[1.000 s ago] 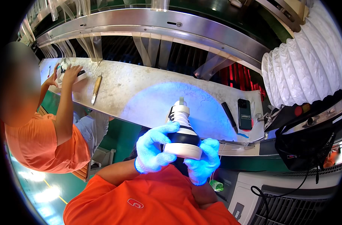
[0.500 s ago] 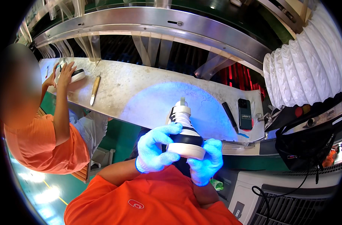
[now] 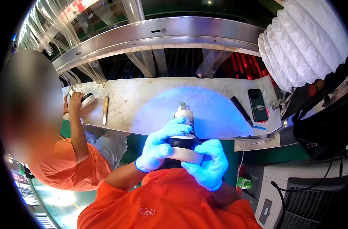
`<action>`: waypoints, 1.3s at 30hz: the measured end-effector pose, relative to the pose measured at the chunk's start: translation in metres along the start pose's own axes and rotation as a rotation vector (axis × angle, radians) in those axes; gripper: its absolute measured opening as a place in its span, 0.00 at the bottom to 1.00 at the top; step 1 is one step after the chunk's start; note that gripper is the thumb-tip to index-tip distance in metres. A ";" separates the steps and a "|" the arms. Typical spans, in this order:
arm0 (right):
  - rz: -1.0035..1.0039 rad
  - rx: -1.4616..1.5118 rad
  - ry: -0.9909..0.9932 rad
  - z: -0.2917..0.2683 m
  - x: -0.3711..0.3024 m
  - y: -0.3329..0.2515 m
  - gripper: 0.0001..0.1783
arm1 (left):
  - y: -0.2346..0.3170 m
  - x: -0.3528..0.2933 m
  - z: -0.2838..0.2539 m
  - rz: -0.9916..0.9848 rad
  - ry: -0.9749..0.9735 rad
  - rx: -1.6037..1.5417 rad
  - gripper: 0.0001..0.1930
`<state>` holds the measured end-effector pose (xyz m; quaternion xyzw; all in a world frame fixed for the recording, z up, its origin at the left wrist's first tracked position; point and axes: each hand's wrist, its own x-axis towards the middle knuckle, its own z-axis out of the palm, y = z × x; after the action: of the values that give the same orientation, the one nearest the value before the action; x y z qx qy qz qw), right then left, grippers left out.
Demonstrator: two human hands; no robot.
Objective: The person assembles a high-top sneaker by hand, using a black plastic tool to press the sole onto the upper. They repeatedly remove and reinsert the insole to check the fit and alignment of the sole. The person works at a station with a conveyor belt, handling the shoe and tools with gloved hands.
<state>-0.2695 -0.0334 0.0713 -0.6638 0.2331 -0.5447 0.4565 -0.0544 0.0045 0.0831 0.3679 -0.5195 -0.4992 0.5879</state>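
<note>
A black and white sneaker (image 3: 184,143) is held in front of my chest, with its pale toe sole toward me and its heel loop pointing away over the bench edge. My left hand (image 3: 160,143), in a knitted glove glowing blue under the light, grips the shoe's left side, fingers across the upper and thumb at the sole. On the right of the toe, my gloved right hand (image 3: 207,164) is closed around the sole edge, its fingertips pressing there. The inside of the shoe and its underside are hidden.
A pale workbench (image 3: 124,99) carries a wooden-handled knife (image 3: 106,108), a black pen-like tool (image 3: 241,111) and a phone (image 3: 258,105). At left a co-worker handles another shoe (image 3: 88,100). Behind runs a metal-framed conveyor (image 3: 204,32); a white duct (image 3: 300,42) hangs right.
My view has swung, so the bench appears shifted to the right. My right hand has moved inward over the toe sole edge; the left keeps its hold on the sneaker.
</note>
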 end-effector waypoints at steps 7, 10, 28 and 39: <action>0.008 -0.012 -0.044 -0.007 0.003 -0.004 0.28 | 0.013 0.007 0.003 -0.174 0.004 -0.043 0.41; 0.030 -0.017 -0.033 -0.008 0.007 -0.005 0.28 | 0.019 0.010 0.007 -0.302 0.042 -0.080 0.44; 0.062 -0.046 -0.025 -0.014 0.013 -0.008 0.24 | 0.005 0.018 -0.019 0.016 -0.222 0.498 0.47; 0.006 -0.103 0.040 -0.013 0.014 -0.002 0.38 | 0.010 0.021 -0.016 0.046 -0.222 0.511 0.44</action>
<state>-0.2776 -0.0485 0.0799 -0.6748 0.2719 -0.5437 0.4186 -0.0371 -0.0144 0.0946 0.4356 -0.6979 -0.3757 0.4267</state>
